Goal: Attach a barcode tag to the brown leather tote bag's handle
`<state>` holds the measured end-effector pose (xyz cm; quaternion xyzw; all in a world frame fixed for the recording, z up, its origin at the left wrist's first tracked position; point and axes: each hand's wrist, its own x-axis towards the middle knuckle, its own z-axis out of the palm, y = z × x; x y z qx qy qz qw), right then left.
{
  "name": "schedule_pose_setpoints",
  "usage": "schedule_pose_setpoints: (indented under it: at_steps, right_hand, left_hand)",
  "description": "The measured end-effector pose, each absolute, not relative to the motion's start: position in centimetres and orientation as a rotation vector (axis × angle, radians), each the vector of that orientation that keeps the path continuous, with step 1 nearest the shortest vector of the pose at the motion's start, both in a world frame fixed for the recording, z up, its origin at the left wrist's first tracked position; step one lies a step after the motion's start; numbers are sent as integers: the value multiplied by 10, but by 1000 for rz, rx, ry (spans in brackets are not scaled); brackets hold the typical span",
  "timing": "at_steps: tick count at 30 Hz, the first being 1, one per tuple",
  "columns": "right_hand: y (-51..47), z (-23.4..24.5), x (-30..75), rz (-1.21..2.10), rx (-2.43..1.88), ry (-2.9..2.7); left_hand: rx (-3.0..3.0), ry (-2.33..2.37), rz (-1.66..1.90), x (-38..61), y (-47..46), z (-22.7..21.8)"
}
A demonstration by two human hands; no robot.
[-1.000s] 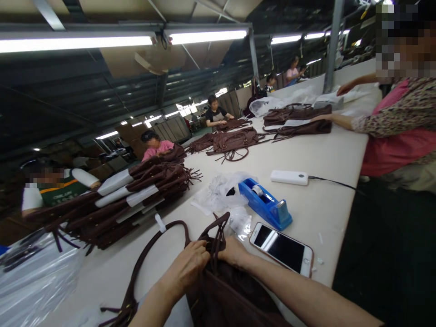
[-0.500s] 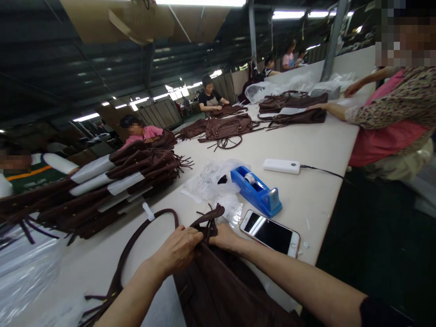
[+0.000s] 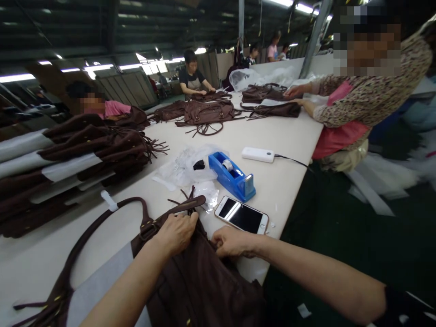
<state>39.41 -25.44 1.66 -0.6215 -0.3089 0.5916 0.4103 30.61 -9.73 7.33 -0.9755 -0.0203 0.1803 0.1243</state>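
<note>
A dark brown leather handbag lies on the white table in front of me, its long strap looping to the left. My left hand is closed on the bag's top edge near the strap ring. My right hand pinches the bag's right edge, fingers curled. A sheet of white paper lies under the bag's left side.
A white phone, a blue tape dispenser, clear plastic bags and a white power bank lie just beyond. A stack of brown bags stands at left. Other people work along the table; one in a pink apron stands at right.
The view has tilted down and right. The bag has been drawn nearer me and flattened; my right hand has shifted from the strap tassel to the bag's right edge.
</note>
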Motion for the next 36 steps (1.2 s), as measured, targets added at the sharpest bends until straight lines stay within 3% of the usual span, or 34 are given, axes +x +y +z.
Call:
schedule_pose_setpoints:
  at_steps: [7,14,17,23,28,36]
  right_hand:
    - [-299,17,391,1717,-1423,-745]
    - [-301,27,386,1216,-1823,-1035]
    - [-321,42,387,1048,-1765,-1015]
    - [-362,54,390,1355,-1263,-1053]
    - [-343,52,375,1300,-1308,-1292]
    - [-328,63,378,1487,-1279,-1436]
  left_hand:
    - [-2874,-142,504,303,-89,67]
    - [-2846,-216,455,304,-97,65]
    - [-2859,-247,414,301,-100,64]
    - [-2917,-285,393,299,-102,63]
    - [-2964,-308,371,298,-104,65]
    - [-3041,-368,351,298,-113,68]
